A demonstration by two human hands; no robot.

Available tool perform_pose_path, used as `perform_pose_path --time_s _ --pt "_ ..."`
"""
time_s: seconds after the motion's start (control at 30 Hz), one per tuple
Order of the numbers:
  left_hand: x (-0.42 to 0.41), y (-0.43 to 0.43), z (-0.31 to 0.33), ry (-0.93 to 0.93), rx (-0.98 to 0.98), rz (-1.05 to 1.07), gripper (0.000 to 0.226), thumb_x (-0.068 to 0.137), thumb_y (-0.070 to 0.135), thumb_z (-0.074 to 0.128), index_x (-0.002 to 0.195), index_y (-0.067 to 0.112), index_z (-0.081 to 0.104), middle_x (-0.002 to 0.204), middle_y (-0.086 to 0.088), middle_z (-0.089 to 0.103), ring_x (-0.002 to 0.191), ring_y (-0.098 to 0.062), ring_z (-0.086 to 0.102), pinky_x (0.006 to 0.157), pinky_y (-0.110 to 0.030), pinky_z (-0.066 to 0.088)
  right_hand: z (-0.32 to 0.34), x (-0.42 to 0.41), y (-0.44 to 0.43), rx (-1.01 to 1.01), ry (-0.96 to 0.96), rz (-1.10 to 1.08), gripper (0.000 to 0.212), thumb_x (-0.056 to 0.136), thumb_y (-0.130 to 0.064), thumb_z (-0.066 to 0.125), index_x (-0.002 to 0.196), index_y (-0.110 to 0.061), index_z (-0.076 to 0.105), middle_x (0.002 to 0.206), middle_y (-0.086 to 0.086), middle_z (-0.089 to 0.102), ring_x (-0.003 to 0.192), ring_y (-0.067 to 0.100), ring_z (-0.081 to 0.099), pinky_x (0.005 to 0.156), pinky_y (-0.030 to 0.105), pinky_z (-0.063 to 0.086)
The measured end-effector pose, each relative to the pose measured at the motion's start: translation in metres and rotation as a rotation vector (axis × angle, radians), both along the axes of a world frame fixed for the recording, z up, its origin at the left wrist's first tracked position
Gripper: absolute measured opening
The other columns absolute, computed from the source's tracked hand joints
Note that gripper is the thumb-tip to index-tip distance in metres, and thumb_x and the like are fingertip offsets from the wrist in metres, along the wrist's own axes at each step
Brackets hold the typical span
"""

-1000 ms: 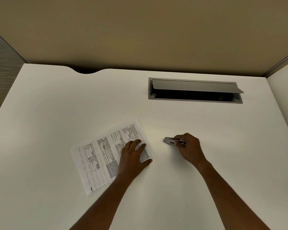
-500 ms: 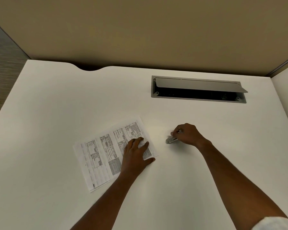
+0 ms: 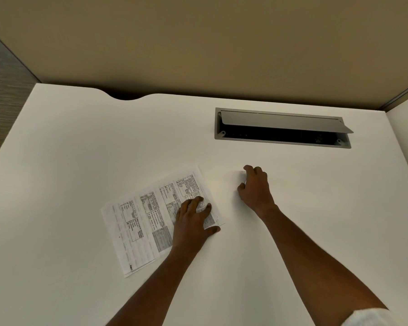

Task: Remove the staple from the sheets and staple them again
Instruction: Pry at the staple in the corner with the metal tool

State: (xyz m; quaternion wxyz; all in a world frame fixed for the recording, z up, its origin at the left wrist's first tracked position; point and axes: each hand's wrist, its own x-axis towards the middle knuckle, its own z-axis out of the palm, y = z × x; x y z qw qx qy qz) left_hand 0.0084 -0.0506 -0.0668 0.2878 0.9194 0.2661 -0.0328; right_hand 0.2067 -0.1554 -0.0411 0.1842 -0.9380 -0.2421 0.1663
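Two hands are placed low on the desk, one on the sheets, and the staple work is judged not yet done.

Nearest, the left hand (image 3: 193,217) is spread flat with straight fingers and pressed on the right end of the printed sheets (image 3: 146,217), which lie slantwise on the white desk (image 3: 80,161). Just beside them, the right hand (image 3: 254,189) is arched, its fingers curled down; whether anything is gripped cannot be told. The paper should be pinned firmly near the staple so that tearing is avoided. Farther back, a cable hatch (image 3: 283,128) is seen propped open.
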Motion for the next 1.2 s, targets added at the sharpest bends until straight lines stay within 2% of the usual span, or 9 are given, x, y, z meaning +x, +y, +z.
perform_pose_path --time_s 0.23,0.37,0.5,0.63,0.8,0.9,1.0,1.13,1.2 --pt "0.001 0.002 0.006 0.036 -0.005 -0.022 0.070 0.079 0.061 0.074 0.140 0.028 0.060 0.158 0.002 0.038 0.145 -0.025 0.027 0.121 -0.045 0.028 -0.008 -0.008 -0.004 -0.013 -0.108 0.122 0.047 0.093 -0.009 0.055 0.138 0.000 0.045 0.125 0.018 0.054 0.122 0.031 0.049 0.095 0.033 0.047" --pt "0.002 0.003 0.008 0.045 -0.003 -0.029 0.071 0.079 0.062 0.073 0.139 0.029 0.061 0.159 0.002 0.037 0.144 -0.026 0.028 0.120 -0.045 0.029 -0.015 -0.011 -0.012 -0.021 -0.134 0.181 0.049 0.097 -0.010 0.052 0.143 0.004 0.041 0.141 0.023 0.045 0.136 0.034 0.044 0.107 0.038 0.043" --pt "0.001 0.002 0.009 0.051 0.013 -0.031 0.072 0.080 0.064 0.071 0.142 0.030 0.058 0.159 0.004 0.036 0.145 -0.024 0.027 0.121 -0.044 0.028 -0.019 -0.012 -0.017 -0.044 -0.145 0.203 0.050 0.101 -0.015 0.047 0.147 0.001 0.037 0.151 0.022 0.037 0.141 0.034 0.039 0.113 0.042 0.041" --pt "0.003 0.001 0.011 0.056 0.024 -0.039 0.074 0.083 0.063 0.069 0.147 0.031 0.052 0.161 0.004 0.032 0.148 -0.023 0.023 0.123 -0.041 0.022 -0.016 -0.014 -0.019 -0.037 -0.151 0.187 0.050 0.102 -0.022 0.048 0.147 -0.002 0.038 0.152 0.021 0.038 0.139 0.034 0.044 0.107 0.045 0.046" --pt "0.006 0.001 0.017 0.068 0.042 -0.023 0.082 0.079 0.068 0.070 0.147 0.028 0.051 0.160 0.000 0.036 0.150 -0.026 0.024 0.123 -0.045 0.023 -0.001 -0.037 -0.019 0.106 -0.271 0.102 0.043 0.092 -0.014 0.064 0.132 -0.002 0.056 0.131 0.018 0.058 0.125 0.036 0.054 0.095 0.048 0.052" --pt "0.001 0.003 0.014 0.017 0.102 0.023 0.080 0.072 0.067 0.076 0.139 0.025 0.059 0.151 -0.004 0.047 0.143 -0.031 0.036 0.117 -0.049 0.033 0.001 -0.071 -0.021 0.197 -0.117 0.014 0.029 0.089 -0.009 0.064 0.118 -0.006 0.065 0.112 0.012 0.065 0.103 0.030 0.062 0.087 0.043 0.054" --pt "-0.008 0.004 0.012 0.062 0.126 0.031 0.080 0.073 0.067 0.076 0.141 0.029 0.056 0.152 -0.002 0.043 0.143 -0.031 0.033 0.116 -0.048 0.033 -0.005 -0.096 -0.021 0.167 0.081 -0.042 0.021 0.088 -0.007 0.064 0.108 -0.008 0.068 0.099 0.008 0.069 0.091 0.025 0.066 0.078 0.029 0.053" --pt "-0.017 0.004 0.007 0.125 0.104 0.012 0.083 0.076 0.068 0.072 0.147 0.032 0.048 0.157 -0.002 0.035 0.146 -0.031 0.029 0.115 -0.048 0.035 -0.006 -0.113 -0.017 0.107 0.155 -0.152 0.022 0.088 -0.006 0.062 0.109 -0.006 0.068 0.101 0.008 0.069 0.094 0.022 0.066 0.069 0.010 0.039" --pt "-0.018 0.004 0.005 0.119 0.109 0.009 0.083 0.076 0.067 0.073 0.147 0.032 0.049 0.157 -0.003 0.037 0.144 -0.031 0.032 0.113 -0.049 0.038 -0.005 -0.116 -0.012 0.085 0.200 -0.201 0.027 0.088 -0.008 0.065 0.115 -0.006 0.066 0.105 0.008 0.069 0.098 0.021 0.066 0.074 0.011 0.041"
